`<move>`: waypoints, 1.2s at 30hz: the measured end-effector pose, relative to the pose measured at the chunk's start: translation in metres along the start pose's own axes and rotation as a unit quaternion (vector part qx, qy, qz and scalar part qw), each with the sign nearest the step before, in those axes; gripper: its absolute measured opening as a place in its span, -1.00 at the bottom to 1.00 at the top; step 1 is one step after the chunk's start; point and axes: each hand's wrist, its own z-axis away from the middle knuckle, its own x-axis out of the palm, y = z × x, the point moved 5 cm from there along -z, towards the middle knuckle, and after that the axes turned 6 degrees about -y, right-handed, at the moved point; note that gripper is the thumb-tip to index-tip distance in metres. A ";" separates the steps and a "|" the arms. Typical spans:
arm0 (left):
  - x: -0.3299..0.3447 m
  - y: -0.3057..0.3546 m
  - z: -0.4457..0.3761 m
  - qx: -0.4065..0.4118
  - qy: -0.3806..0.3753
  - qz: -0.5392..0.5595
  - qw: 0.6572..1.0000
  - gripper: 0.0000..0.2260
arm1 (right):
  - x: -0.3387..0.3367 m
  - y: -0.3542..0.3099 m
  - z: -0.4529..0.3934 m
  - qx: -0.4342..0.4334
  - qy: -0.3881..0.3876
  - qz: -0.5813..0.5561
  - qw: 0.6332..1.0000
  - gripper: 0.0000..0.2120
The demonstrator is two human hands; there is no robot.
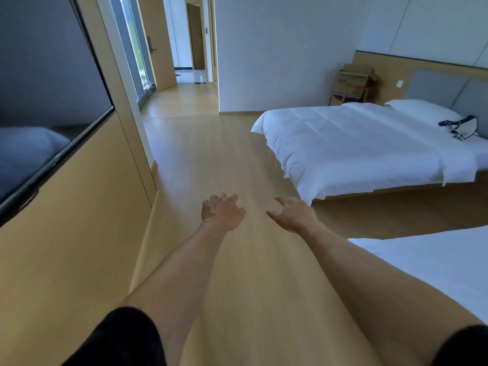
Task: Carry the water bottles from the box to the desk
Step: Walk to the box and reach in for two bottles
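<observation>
left hand [223, 211], right hand [293, 213] both empty, fingers loosely spread over floor. cardboard box [355, 75] at 2 o'clock beside bed [356, 143]; no bottles or desk visible. carrying not underway.

Pale wood floor [211, 159] runs from foreground to far hallway. Bed [356, 143] with white duvet stands on floor at right; white pillow [420, 109] at its head, dark-and-white bag [462, 126] lying on duvet just beside pillow. Second white bed [435, 262] at near right edge. Small wooden stand [351, 93] beyond first bed carries cardboard box [353, 76].
</observation>
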 end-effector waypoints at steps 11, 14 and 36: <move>-0.018 -0.024 -0.144 0.011 -0.032 0.015 0.999 -0.56 | -0.012 -0.018 -0.140 0.026 -0.027 -0.014 0.999 -0.41; -0.022 -0.027 -0.181 0.004 -0.033 0.014 0.999 -0.56 | -0.015 -0.023 -0.179 0.023 -0.028 -0.009 0.999 -0.42; -0.100 -0.022 -0.525 -0.061 -0.027 0.026 0.997 -0.54 | -0.090 -0.049 -0.553 -0.052 -0.084 0.013 0.995 -0.41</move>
